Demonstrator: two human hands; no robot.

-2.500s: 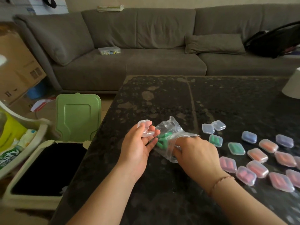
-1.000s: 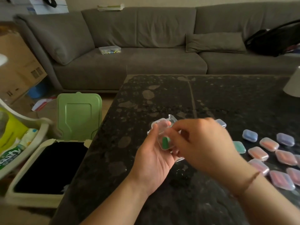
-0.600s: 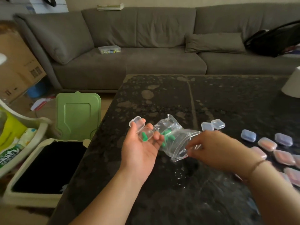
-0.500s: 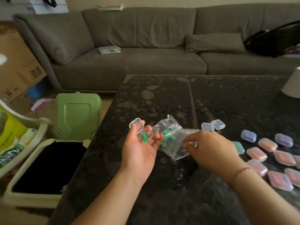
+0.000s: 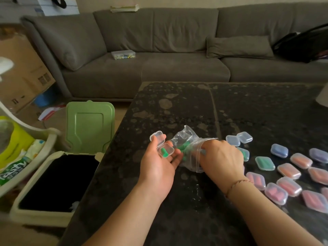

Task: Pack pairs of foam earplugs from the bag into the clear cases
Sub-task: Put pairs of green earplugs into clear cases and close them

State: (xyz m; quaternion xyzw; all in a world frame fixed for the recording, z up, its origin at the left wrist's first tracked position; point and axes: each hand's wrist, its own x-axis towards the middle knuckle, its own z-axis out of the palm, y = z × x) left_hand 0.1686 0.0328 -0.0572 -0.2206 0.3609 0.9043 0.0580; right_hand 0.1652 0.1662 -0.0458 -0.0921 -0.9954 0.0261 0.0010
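My left hand (image 5: 159, 164) holds an open clear case (image 5: 162, 145) on its fingers, palm up, lid tipped back. One green earplug (image 5: 164, 153) lies in the case's tray. A clear plastic bag (image 5: 186, 139) with green earplugs (image 5: 182, 148) lies on the dark table (image 5: 177, 107) just right of that hand. My right hand (image 5: 221, 157) has its fingers inside the bag's mouth; the fingertips are hidden, so any earplug between them cannot be seen.
Two empty clear cases (image 5: 238, 139) sit right of the bag. Several filled closed cases (image 5: 287, 178), green, blue, purple, orange and pink, spread over the table's right side. An open bin with a green lid (image 5: 89, 125) stands left of the table. A grey sofa (image 5: 177, 50) lies behind.
My right hand dropped one green earplug into the case, moved back to the bag and has now slid its fingers into the bag's mouth. My left hand stays put with the case.
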